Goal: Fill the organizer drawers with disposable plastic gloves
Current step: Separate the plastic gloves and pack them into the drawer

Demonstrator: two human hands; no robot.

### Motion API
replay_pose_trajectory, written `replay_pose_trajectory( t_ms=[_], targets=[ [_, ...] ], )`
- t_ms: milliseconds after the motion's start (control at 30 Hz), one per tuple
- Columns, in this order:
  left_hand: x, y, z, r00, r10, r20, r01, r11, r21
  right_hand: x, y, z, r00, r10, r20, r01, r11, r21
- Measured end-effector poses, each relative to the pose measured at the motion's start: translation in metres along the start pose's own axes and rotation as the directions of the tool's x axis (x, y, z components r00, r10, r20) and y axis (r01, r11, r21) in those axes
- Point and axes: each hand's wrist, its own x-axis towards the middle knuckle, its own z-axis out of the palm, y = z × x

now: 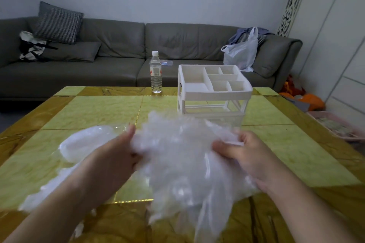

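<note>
Head view: near the table's (88,108) front edge, the left hand (118,156) and right hand (243,154) both grip a crumpled bundle of clear plastic gloves (177,163), fingers curled into it from either side. More clear plastic (85,144) lies at the left. Farther back, right of centre, stands the white organizer (214,87), its drawer bays open. A water bottle (156,72) stands at the far edge.

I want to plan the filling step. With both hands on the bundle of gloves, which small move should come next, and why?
Probably carry the glove bundle, gripped by the left hand and right hand, forward toward the organizer: its drawer slot looks open and empty.
</note>
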Motion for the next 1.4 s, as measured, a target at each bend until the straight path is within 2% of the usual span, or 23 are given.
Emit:
replay_pose_trajectory(
  t_ms=[33, 100, 167, 233, 267, 333, 400, 433, 467, 500, 533, 567, 600, 667, 733, 800, 867, 1000, 1167, 1267, 1400],
  targets=[
    [0.004, -0.004, 0.01, 0.998, -0.018, 0.052, 0.024, 0.993, -0.116, 0.007, 0.005, -0.005, 0.999, 0.013, -0.051, -0.01, 0.997, 0.07],
    [0.012, -0.013, 0.026, 0.991, -0.096, 0.09, 0.113, 0.973, -0.201, 0.017, 0.013, -0.016, 0.99, 0.04, -0.133, -0.023, 0.991, 0.128],
    [0.02, -0.021, 0.038, 0.973, -0.191, 0.131, 0.215, 0.957, -0.198, 0.028, 0.022, -0.023, 0.975, 0.038, -0.22, -0.027, 0.998, 0.049],
    [0.029, -0.024, 0.059, 0.954, -0.258, 0.152, 0.277, 0.953, -0.121, 0.038, 0.033, -0.031, 0.957, 0.004, -0.288, -0.043, 0.991, -0.13],
    [0.035, -0.028, 0.066, 0.958, -0.269, 0.103, 0.277, 0.958, -0.074, 0.042, 0.038, -0.034, 0.952, -0.011, -0.305, -0.058, 0.974, -0.218],
    [0.048, -0.037, 0.076, 0.96, -0.243, -0.142, 0.259, 0.96, 0.106, 0.049, 0.044, -0.04, 0.951, -0.032, -0.307, -0.083, 0.931, -0.356],
    [0.056, -0.045, 0.08, 0.928, -0.132, -0.348, 0.246, 0.92, 0.305, 0.054, 0.046, -0.042, 0.96, -0.053, -0.274, -0.086, 0.878, -0.471],
    [0.056, -0.048, 0.083, 0.916, -0.015, -0.402, 0.217, 0.86, 0.462, 0.055, 0.046, -0.042, 0.964, -0.062, -0.259, -0.082, 0.857, -0.509],
    [0.054, -0.051, 0.083, 0.895, 0.173, -0.411, 0.166, 0.727, 0.667, 0.057, 0.045, -0.042, 0.967, -0.071, -0.243, -0.074, 0.84, -0.538],
    [0.05, -0.054, 0.084, 0.858, 0.395, -0.329, 0.081, 0.527, 0.846, 0.057, 0.045, -0.042, 0.971, -0.078, -0.226, -0.063, 0.828, -0.557],
    [0.045, -0.054, 0.087, 0.791, 0.589, -0.165, -0.033, 0.31, 0.95, 0.057, 0.044, -0.04, 0.974, -0.087, -0.211, -0.051, 0.817, -0.574],
    [0.041, -0.051, 0.093, 0.717, 0.697, 0.026, -0.17, 0.138, 0.976, 0.057, 0.044, -0.038, 0.975, -0.1, -0.199, -0.035, 0.813, -0.581],
    [0.041, -0.052, 0.102, 0.685, 0.702, 0.196, -0.304, 0.031, 0.952, 0.057, 0.045, -0.038, 0.976, -0.11, -0.186, -0.019, 0.815, -0.58],
    [0.053, -0.059, 0.113, 0.722, 0.548, 0.423, -0.473, -0.055, 0.879, 0.058, 0.046, -0.035, 0.98, -0.122, -0.155, 0.005, 0.8, -0.601],
    [0.07, -0.068, 0.119, 0.81, 0.334, 0.482, -0.466, -0.134, 0.875, 0.061, 0.049, -0.032, 0.984, -0.118, -0.136, -0.006, 0.735, -0.678],
    [0.085, -0.073, 0.118, 0.919, 0.189, 0.346, -0.327, -0.123, 0.937, 0.064, 0.05, -0.03, 0.988, -0.105, -0.116, -0.016, 0.674, -0.739],
    [0.095, -0.072, 0.115, 0.973, 0.064, 0.22, -0.212, -0.106, 0.971, 0.066, 0.05, -0.029, 0.991, -0.104, -0.088, -0.003, 0.632, -0.775],
    [0.101, -0.07, 0.114, 0.986, -0.077, 0.146, -0.156, -0.157, 0.975, 0.069, 0.051, -0.027, 0.992, -0.111, -0.06, 0.007, 0.526, -0.85],
    [0.112, -0.076, 0.11, 0.983, -0.17, 0.065, -0.098, -0.193, 0.976, 0.076, 0.054, -0.022, 0.991, -0.103, -0.082, -0.025, 0.462, -0.886],
    [0.117, -0.078, 0.109, 0.974, -0.224, 0.044, -0.085, -0.177, 0.981, 0.075, 0.054, -0.02, 0.987, -0.107, -0.12, -0.056, 0.474, -0.879],
    [0.121, -0.078, 0.111, 0.964, -0.266, 0.032, -0.082, -0.182, 0.98, 0.075, 0.051, -0.02, 0.978, -0.088, -0.192, -0.111, 0.558, -0.822]
  ],
)
